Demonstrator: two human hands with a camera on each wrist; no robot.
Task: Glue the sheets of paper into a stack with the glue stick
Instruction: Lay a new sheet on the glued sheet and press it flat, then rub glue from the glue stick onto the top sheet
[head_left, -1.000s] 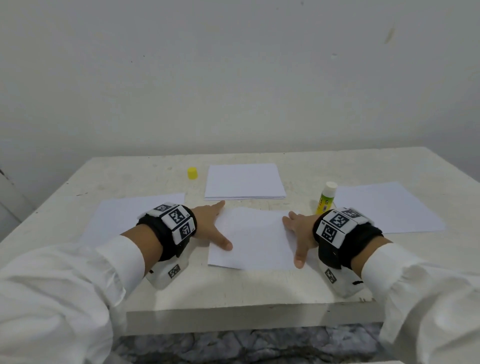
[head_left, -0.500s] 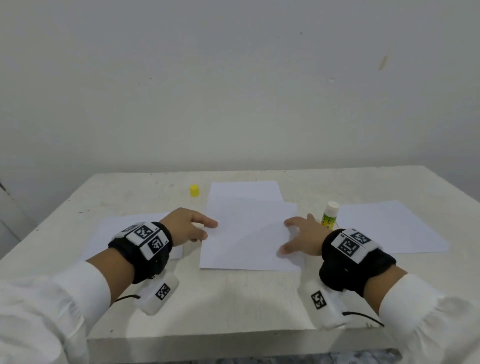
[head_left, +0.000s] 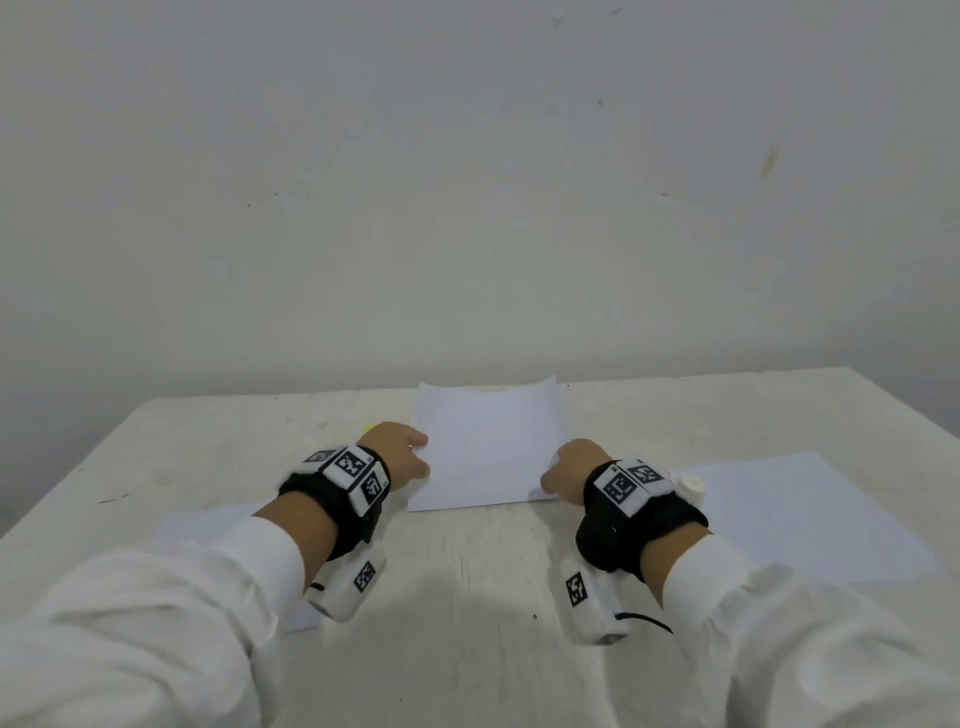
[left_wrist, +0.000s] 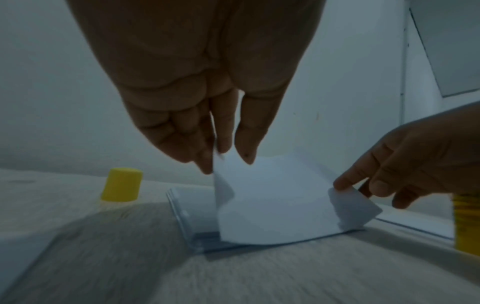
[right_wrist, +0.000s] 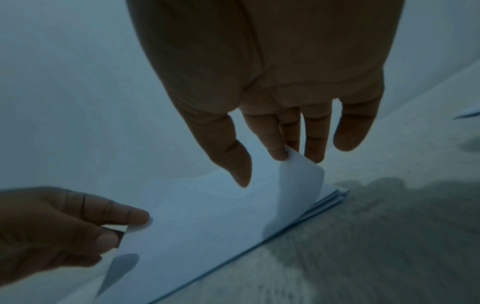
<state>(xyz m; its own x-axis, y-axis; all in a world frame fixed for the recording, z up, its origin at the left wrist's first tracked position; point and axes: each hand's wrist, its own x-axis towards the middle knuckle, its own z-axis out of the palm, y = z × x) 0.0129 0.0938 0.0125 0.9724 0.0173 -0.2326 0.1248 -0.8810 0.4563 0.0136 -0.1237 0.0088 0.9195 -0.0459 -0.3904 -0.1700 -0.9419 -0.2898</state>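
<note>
Lowering one sheet (head_left: 485, 441) onto the stack (left_wrist: 191, 226) at the far middle of the tabletop (head_left: 467, 597) was the step in hand, by my judgement. My left hand (head_left: 397, 454) pinched the sheet's near-left corner between thumb and fingers; my right hand (head_left: 569, 467) pinched the near-right corner the same way. Sheet sagged between the two grips, near edge roughly over the stack's near edge, corners curled up, not yet pressed flat.

Done so far: several sheets lay in the stack; layered edges showed in both wrist views, exact number not readable. Left: seat and smooth this sheet, then glue and add the loose ones.

Counts:
- sheet in hands: 1
- loose paper flat on the tabletop: one patch at left (head_left: 208, 525), one at right (head_left: 810, 514); whether single sheets, I could not tell
- glue stick (head_left: 691, 488): 1, upright, uncapped, just right of my right wrist
- yellow cap (left_wrist: 122, 184): 1, standing left of the stack
</note>
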